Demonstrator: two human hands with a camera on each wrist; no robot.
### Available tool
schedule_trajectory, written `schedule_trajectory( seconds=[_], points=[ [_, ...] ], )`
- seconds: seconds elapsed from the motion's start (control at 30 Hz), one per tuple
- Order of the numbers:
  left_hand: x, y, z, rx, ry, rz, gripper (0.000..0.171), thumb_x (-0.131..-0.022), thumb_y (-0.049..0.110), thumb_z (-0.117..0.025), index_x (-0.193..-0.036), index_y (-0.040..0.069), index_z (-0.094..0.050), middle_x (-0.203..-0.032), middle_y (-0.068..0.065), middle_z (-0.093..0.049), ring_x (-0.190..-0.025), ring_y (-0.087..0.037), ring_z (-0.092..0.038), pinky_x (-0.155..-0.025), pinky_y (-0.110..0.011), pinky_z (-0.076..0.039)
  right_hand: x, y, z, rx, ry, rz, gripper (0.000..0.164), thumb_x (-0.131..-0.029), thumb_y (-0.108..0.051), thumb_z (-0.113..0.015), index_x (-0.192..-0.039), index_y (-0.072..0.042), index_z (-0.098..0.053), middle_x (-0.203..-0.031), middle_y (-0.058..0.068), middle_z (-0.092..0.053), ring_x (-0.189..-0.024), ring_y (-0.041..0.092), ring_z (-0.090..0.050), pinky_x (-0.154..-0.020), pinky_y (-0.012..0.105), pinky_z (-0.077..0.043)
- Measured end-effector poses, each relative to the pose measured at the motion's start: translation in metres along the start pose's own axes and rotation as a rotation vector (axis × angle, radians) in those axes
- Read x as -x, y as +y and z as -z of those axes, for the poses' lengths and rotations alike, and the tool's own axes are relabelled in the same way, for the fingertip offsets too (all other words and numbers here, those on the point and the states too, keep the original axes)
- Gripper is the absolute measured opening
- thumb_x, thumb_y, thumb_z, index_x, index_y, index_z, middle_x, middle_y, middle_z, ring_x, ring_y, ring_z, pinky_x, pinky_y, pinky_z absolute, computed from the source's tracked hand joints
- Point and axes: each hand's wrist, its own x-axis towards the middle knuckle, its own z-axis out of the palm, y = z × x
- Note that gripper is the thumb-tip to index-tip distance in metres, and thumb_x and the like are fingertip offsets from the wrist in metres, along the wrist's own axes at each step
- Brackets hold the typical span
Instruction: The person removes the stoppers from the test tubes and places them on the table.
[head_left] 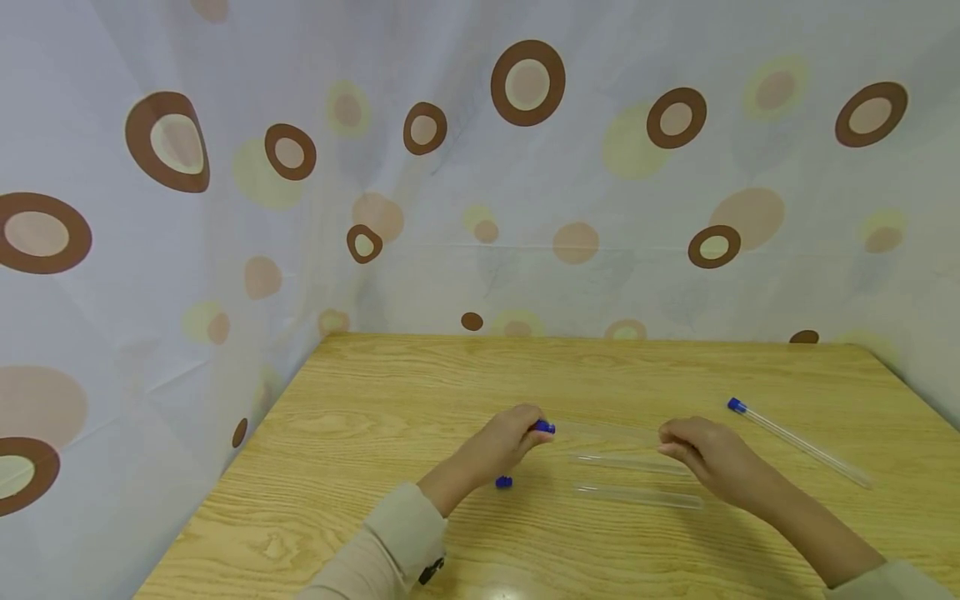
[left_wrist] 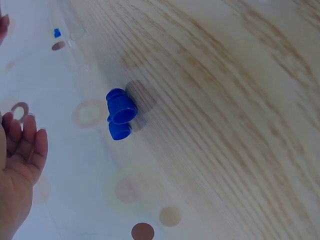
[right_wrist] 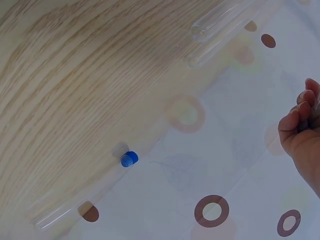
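Note:
In the head view my left hand point(head_left: 504, 442) pinches a blue cap point(head_left: 545, 427) between thumb and fingers. Facing it, my right hand point(head_left: 708, 458) grips the right end of a clear tube point(head_left: 607, 430), whose other end reaches toward that cap. Whether cap and tube touch I cannot tell. Two more clear tubes, one nearer point(head_left: 637, 497) and one farther point(head_left: 626, 462), lie below the held tube. Loose blue caps point(left_wrist: 121, 107) rest on the table close together in the left wrist view. The right wrist view catches my right hand point(right_wrist: 305, 132) at its edge, with fingers curled.
Over on the right, a tube with a blue cap point(head_left: 737, 406) on it lies slantwise on the wood-grain table point(head_left: 360, 417). A pale curtain point(head_left: 450, 183) with brown rings hangs behind the table and along its left side.

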Motion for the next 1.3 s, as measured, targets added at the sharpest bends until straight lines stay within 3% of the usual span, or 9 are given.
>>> schedule_trajectory(
  seconds=[0.17, 0.33, 0.57, 1.3],
  points=[
    [0.0007, 0.0014, 0.0043, -0.046, 0.002, 0.012, 0.017, -0.094, 0.021, -0.053, -0.097, 0.004, -0.055, -0.081, -0.001, -0.051, -0.069, -0.006, -0.040, -0.059, -0.013, -0.036, -0.0005, 0.0001, 0.0008, 0.012, -0.006, -0.023, 0.023, -0.086, -0.006, -0.062, -0.074, -0.017, -0.047, -0.064, -0.018, -0.032, -0.058, -0.008, -0.025, -0.052, 0.014, -0.028],
    [0.0018, 0.0017, 0.0060, -0.094, 0.024, -0.024, 0.018, -0.094, 0.021, -0.054, -0.100, 0.004, -0.056, -0.086, -0.002, -0.055, -0.072, -0.007, -0.045, -0.063, -0.013, -0.040, -0.0005, -0.0013, 0.0015, 0.017, 0.004, -0.058, 0.008, -0.083, -0.005, -0.065, -0.083, -0.009, -0.059, -0.070, -0.015, -0.047, -0.063, -0.009, -0.035, -0.051, 0.016, -0.037],
    [0.0030, 0.0014, 0.0052, -0.135, 0.052, -0.074, 0.017, -0.093, 0.019, -0.055, -0.101, 0.004, -0.057, -0.089, -0.003, -0.057, -0.075, -0.008, -0.050, -0.065, -0.014, -0.043, -0.0010, -0.0028, 0.0005, 0.045, 0.027, -0.094, 0.020, -0.075, 0.000, -0.072, -0.093, -0.002, -0.063, -0.074, -0.009, -0.056, -0.065, -0.007, -0.044, -0.052, 0.017, -0.044],
    [0.0057, -0.0028, 0.0059, -0.189, 0.104, -0.070, 0.019, -0.089, 0.021, -0.062, -0.100, 0.005, -0.064, -0.084, -0.003, -0.057, -0.071, -0.008, -0.050, -0.061, -0.010, -0.041, -0.0039, -0.0038, -0.0076, 0.084, 0.001, -0.095, 0.025, -0.073, -0.001, -0.074, -0.091, -0.009, -0.058, -0.076, -0.011, -0.055, -0.066, -0.004, -0.048, -0.053, 0.017, -0.044]
  ],
)
